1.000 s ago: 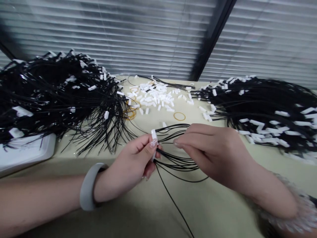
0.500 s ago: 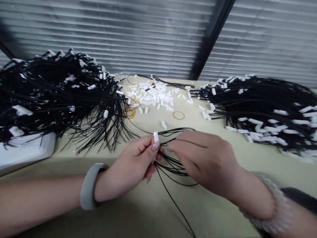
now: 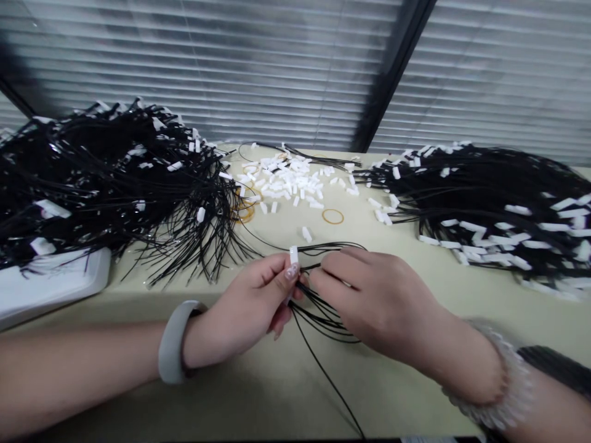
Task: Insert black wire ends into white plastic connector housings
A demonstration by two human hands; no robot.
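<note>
Pinched between the thumb and fingers of my left hand point(image 3: 258, 295) is a white connector housing point(image 3: 294, 255), held upright at the middle of the table. Several thin black wires point(image 3: 323, 311) run out of its right side and curve to the right. My right hand point(image 3: 373, 295) is closed around some of these wires close to the housing, its fingertips almost touching my left fingers. Part of the bundle is hidden behind that hand. One wire hangs down toward the front edge. A loose white housing point(image 3: 307, 234) lies just beyond my hands.
A large heap of black wires point(image 3: 101, 166) with white ends sits at the left, beside a white tray point(image 3: 69, 280). Another wire pile point(image 3: 498, 191) lies at the right. Between them are scattered white housings point(image 3: 290, 175) and a yellow rubber band point(image 3: 333, 216). Window blinds stand behind.
My right hand has shifted slightly left, closer to the housing, and its fingers have curled more. My left hand keeps its grip on the housing. The view has moved a little.
</note>
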